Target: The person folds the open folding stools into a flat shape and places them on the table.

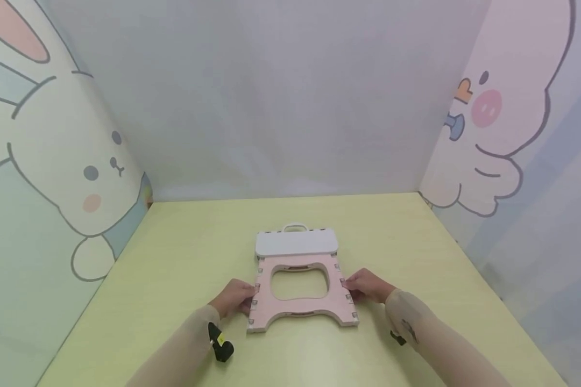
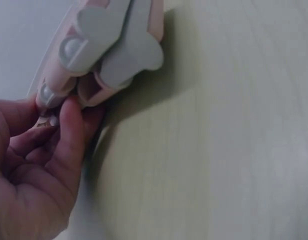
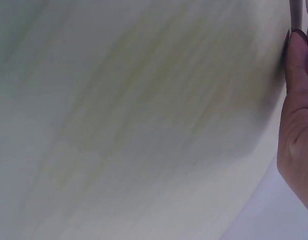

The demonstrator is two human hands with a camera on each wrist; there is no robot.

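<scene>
A pink and white folding step stool (image 1: 297,306), folded nearly flat, is held over the middle of the table. Its white top panel (image 1: 296,243) and small carry handle lie at the far end, and the pink leg frame with its large opening faces the near side. On the left edge of the frame, my left hand (image 1: 234,296) grips the stool with thumb and fingers; the left wrist view shows them pinching beside the grey hinge pieces (image 2: 136,55). My right hand (image 1: 368,286) grips the opposite edge, mostly out of frame in the right wrist view.
The pale yellow wood-grain table (image 1: 198,236) extends around the stool. A grey-white curtain (image 1: 290,107) hangs behind it, with a cartoon rabbit (image 1: 63,156) on the left side and a cartoon duck (image 1: 503,123) on the right. Black wrist straps (image 1: 220,344) sit on the sleeves.
</scene>
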